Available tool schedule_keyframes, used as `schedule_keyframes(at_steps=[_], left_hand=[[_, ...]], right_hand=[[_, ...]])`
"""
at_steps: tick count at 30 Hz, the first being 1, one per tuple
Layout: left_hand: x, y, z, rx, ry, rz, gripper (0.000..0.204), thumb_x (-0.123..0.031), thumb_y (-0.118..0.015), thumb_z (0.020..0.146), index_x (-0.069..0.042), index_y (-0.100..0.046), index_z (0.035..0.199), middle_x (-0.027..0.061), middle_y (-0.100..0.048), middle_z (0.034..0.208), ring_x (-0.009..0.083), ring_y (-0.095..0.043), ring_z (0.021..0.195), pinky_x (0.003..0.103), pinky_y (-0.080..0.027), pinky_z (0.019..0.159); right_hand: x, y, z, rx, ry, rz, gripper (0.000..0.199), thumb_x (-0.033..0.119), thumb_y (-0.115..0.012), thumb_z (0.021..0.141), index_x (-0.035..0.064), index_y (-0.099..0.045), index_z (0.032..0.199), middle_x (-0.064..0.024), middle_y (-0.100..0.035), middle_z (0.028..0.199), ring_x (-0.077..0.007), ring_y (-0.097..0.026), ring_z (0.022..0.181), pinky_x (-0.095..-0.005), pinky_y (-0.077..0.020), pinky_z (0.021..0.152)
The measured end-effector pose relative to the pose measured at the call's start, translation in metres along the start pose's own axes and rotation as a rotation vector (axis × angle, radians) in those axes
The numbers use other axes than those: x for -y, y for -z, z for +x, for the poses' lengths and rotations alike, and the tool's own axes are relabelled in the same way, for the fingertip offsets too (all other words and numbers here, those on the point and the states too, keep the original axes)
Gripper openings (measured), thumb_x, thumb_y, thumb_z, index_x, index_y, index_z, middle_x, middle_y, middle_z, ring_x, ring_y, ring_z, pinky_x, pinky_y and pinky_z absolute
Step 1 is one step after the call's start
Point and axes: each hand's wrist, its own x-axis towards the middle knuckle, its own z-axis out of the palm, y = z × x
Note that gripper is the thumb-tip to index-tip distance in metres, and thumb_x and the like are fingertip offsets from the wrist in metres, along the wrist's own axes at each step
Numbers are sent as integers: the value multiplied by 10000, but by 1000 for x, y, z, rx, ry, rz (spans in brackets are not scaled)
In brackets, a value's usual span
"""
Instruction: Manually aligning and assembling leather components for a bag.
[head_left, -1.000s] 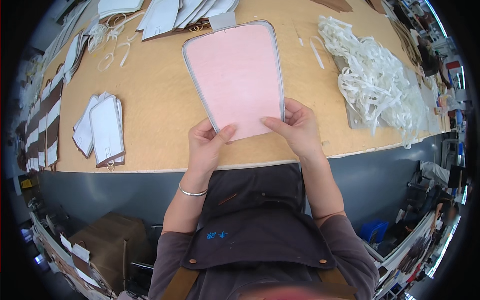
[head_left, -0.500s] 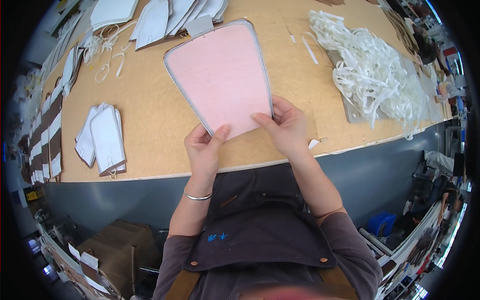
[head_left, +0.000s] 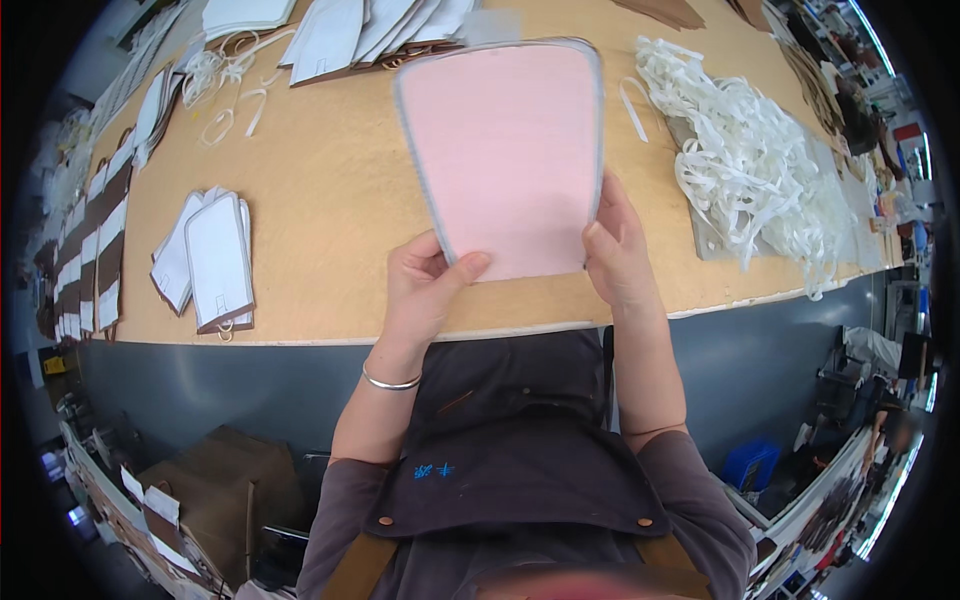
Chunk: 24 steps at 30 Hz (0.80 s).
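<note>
The grey-edged pink panel (head_left: 510, 155) is being pinched at its near corners above the counter (head_left: 330, 200) by the left hand (head_left: 425, 290) and right hand (head_left: 615, 250), and could be tipped into the white strips (head_left: 760, 170) beside it by any lopsided grip.

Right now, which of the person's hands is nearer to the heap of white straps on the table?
Right. The right hand grips the pink panel at its lower right edge, just beside the white straps. The left hand holds the panel's lower left corner, farther away.
</note>
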Motion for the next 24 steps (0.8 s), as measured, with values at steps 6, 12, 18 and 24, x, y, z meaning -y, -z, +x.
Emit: schedule_keyframes(at_steps=[6,12,18,24], left_hand=[[3,-16,11,-118,-52,193,179,-49,-722,765,-4,-675,931,-6,-596,756,44,-517,669,190,-417,586],[5,-18,14,-322,-148,517,184,-67,-777,692,-44,-707,860,-25,-507,658,43,-468,570,188,-373,503],[13,-20,19,-425,-217,526,222,-116,-794,660,-60,-709,858,1,-520,636,76,-495,556,213,-409,495],[32,-19,21,-459,-341,847,336,-125,-763,703,-30,-660,1008,34,-578,707,108,-561,598,232,-460,534]], right_hand=[[-27,1,2,-44,-46,-81,450,22,-638,821,-9,-444,1226,-118,-559,1160,-152,-550,1031,-294,-444,889],[-44,-10,5,-170,117,-37,403,19,-631,829,-24,-455,1189,-109,-567,1117,-149,-551,1009,-284,-439,885],[-51,-25,4,-301,257,-232,419,49,-640,833,-31,-438,1191,-107,-537,1133,-148,-520,1036,-284,-421,887],[-65,-37,4,-438,383,-308,424,49,-636,834,-33,-430,1196,-110,-530,1134,-152,-519,1039,-285,-429,883]])
